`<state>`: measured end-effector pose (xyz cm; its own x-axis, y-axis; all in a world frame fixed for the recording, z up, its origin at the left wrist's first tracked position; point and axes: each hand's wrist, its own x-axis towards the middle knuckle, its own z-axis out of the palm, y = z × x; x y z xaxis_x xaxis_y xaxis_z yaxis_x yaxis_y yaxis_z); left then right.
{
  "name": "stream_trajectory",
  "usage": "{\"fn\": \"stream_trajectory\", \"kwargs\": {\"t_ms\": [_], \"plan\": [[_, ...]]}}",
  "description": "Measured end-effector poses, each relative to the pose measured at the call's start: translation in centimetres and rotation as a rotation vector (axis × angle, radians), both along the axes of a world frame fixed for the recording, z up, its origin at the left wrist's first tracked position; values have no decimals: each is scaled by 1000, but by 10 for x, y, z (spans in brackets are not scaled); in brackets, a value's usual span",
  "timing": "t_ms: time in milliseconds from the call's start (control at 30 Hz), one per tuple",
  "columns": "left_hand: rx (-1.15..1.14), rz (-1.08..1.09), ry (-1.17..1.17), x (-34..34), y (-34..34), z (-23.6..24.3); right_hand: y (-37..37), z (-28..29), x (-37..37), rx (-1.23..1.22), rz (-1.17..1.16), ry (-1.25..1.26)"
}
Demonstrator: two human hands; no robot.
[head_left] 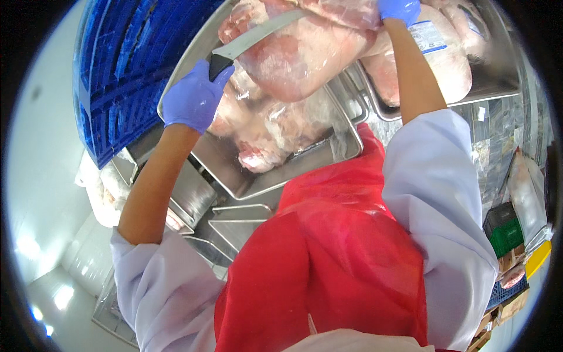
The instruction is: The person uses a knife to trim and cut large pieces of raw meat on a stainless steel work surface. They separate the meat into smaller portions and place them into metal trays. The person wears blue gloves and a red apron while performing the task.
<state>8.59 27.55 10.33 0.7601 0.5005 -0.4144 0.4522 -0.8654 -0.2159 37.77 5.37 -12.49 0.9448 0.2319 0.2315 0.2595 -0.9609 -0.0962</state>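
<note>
From my remote feed, the red apron (328,252) fills the lower middle, with a blue plastic crate (135,53) at upper left. Ahead sits the near steel tray (220,164); to its right, the second steel tray (497,81) holds plump meat pieces (451,73). The large pink cut (287,61) is over the near tray's far part, above filmed chunks (258,154). I have the gloved left hand (190,97) wrapped round the handle of a knife (258,36), blade across that cut. The gloved right hand (400,9) is at its far end, too cropped to tell its grip. I judge the cutting unfinished: this cut looks largely whole, and whether the other pieces are done or waiting, I can't tell.
</note>
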Motion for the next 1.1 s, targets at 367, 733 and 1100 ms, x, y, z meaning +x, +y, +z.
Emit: {"fn": "stream_trajectory", "kwargs": {"t_ms": [367, 733, 1100], "plan": [[18, 38, 78, -3, 5, -12, 1, -31, 24, -227, 125, -47], [321, -624, 438, 52, 21, 100, 14, -37, 25, -103, 127, -23], [87, -13, 200, 38, 15, 41, 0, -31, 20, -87, 132, -55]]}}
